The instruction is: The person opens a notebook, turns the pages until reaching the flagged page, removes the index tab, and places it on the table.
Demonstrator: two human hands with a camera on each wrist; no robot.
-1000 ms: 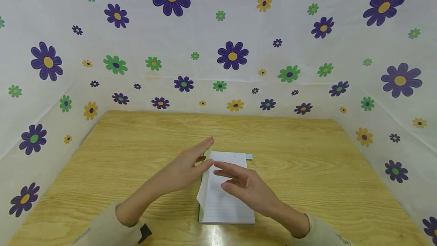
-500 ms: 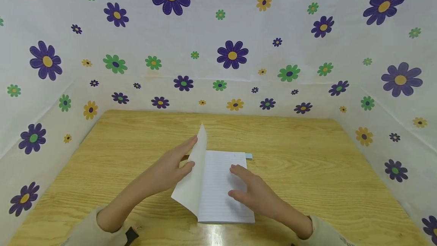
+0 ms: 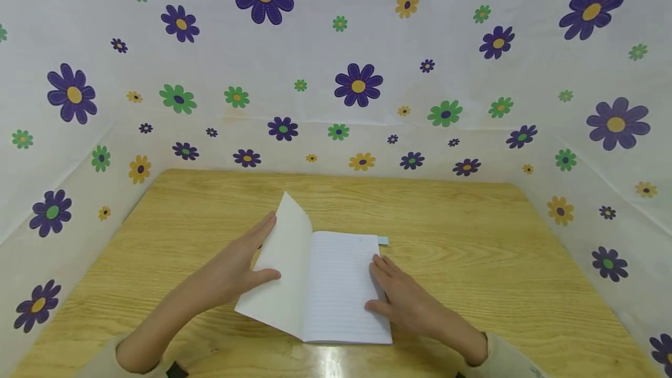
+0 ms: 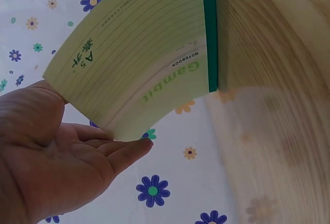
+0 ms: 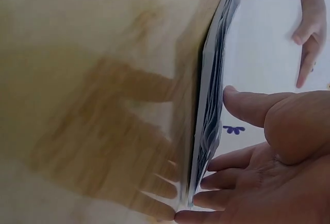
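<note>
A lined notebook lies on the table with its front cover raised and tilted to the left. In the left wrist view, the yellow-green outside of the cover shows the words "Gambit" and "NOTEBOOK", beside a dark green spine. My left hand is at the cover's free edge, thumb across the white inside and straight fingers on the outer side. My right hand rests at the notebook's right edge, thumb over the lined page, fingers extended along the side. The right wrist view shows the page edges beside its fingers.
A light blue tab sticks out at the notebook's upper right. The wood-grain table reaches back to a white flowered cloth, which surrounds it at the back and sides.
The cover has swung leftward from nearly upright, with my left hand moving left along with it. My right hand has moved from above the page to the notebook's right edge.
</note>
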